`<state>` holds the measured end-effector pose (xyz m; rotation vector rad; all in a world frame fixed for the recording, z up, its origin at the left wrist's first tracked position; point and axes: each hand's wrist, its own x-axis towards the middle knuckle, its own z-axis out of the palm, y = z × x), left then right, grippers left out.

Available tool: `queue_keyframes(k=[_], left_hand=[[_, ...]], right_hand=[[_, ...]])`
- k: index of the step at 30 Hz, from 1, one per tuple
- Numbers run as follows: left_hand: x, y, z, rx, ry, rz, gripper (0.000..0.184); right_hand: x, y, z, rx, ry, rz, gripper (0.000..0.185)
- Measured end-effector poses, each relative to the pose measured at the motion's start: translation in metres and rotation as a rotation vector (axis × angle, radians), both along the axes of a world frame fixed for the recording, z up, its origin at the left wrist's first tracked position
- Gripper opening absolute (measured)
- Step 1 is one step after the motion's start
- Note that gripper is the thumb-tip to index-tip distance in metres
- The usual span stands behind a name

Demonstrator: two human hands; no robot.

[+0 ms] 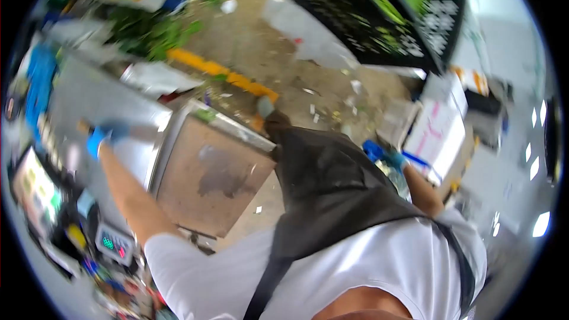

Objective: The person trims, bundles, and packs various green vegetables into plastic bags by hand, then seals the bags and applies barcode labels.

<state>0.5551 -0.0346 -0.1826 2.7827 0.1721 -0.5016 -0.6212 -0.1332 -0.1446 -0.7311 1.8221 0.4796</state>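
My left hand (96, 141), in a blue glove, reaches over the metal tabletop (127, 104). A small brown stub (85, 125) shows at its fingers; blur hides what it is and how the fingers lie. Low at my other side is my right hand (396, 160), also gloved, with its fingers closed at the top of a clear plastic bag (396, 179). A bright blue piece (373, 150) sits against that hand; I cannot make out its kind. A dark apron (338, 184) covers my front.
Beside the metal tabletop is a metal-framed brown board (207, 172). A digital scale display (114, 243) and a lit screen (38, 192) stand at left. Black crates (367, 18) with leafy greens are ahead. White boxes (435, 130) stand at right. Scraps litter the floor (320, 92).
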Motion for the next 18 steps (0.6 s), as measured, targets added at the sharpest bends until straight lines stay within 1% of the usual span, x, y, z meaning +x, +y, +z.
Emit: queue_keyframes(k=[2, 3, 4, 5, 6, 7, 8, 9, 10, 11, 12, 13, 14, 15, 16, 17, 18], left_hand=[[-0.005, 0.014, -0.005, 0.175, -0.062, -0.162, 0.050], [-0.013, 0.018, -0.002, 0.266, -0.101, -0.237, 0.056], [-0.038, 0.014, 0.017, 0.158, -0.099, -0.382, 0.054], [-0.088, 0.009, 0.048, 0.046, -0.093, -0.523, 0.052], [-0.146, 0.006, 0.061, -0.435, -0.162, -0.488, 0.037], [-0.223, -0.022, 0.097, -0.538, -0.217, -0.422, 0.025], [-0.276, -0.036, 0.125, -0.340, -0.066, -0.477, 0.023], [-0.326, -0.036, 0.116, -0.507, -0.150, -0.726, 0.013], [-0.381, -0.044, 0.117, -0.580, -0.064, -0.890, 0.005], [-0.435, -0.051, 0.118, -0.660, 0.044, -1.044, 0.008], [-0.480, -0.055, 0.100, -0.818, 0.323, -1.140, 0.013], [-0.537, -0.072, 0.126, -0.740, 0.299, -1.480, 0.016], [-0.583, -0.084, 0.136, -0.917, 0.319, -1.685, 0.016], [-0.620, -0.088, 0.133, -0.929, 0.310, -1.865, 0.015], [-0.659, -0.094, 0.134, -0.933, 0.327, -1.986, 0.012], [-0.694, -0.104, 0.140, -1.034, 0.360, -2.003, 0.012], [-0.725, -0.114, 0.150, -1.043, 0.341, -2.071, 0.009]], right_hand=[[0.089, -0.015, 0.047, -0.245, -0.248, -0.106, 0.039], [0.064, -0.009, 0.005, -0.274, -0.317, -0.006, 0.032], [0.097, -0.021, 0.024, -0.230, -0.229, 0.014, 0.031], [0.139, -0.035, 0.049, -0.183, -0.145, 0.033, 0.030], [0.128, -0.027, 0.021, -0.305, -0.262, 0.175, 0.040], [0.148, -0.030, 0.023, -0.322, -0.250, 0.203, 0.043], [0.192, -0.045, 0.066, -0.310, -0.222, 0.336, 0.045], [0.200, -0.039, 0.060, -0.414, -0.231, 0.548, 0.045], [0.236, -0.047, 0.096, -0.396, -0.216, 0.443, 0.047], [0.242, -0.035, 0.081, -0.551, -0.309, 0.462, 0.050], [0.255, -0.038, 0.094, -0.611, -0.419, 0.645, 0.056], [0.275, -0.040, 0.122, -0.640, -0.463, 0.604, 0.058], [0.289, -0.037, 0.142, -0.670, -0.507, 0.564, 0.061], [0.288, -0.026, 0.141, -0.685, -0.586, 0.545, 0.061], [0.281, -0.013, 0.137, -0.702, -0.669, 0.526, 0.062], [0.268, -0.006, 0.137, -0.717, -0.751, 0.511, 0.063], [0.249, -0.003, 0.145, -0.548, -0.749, 0.370, 0.061]])
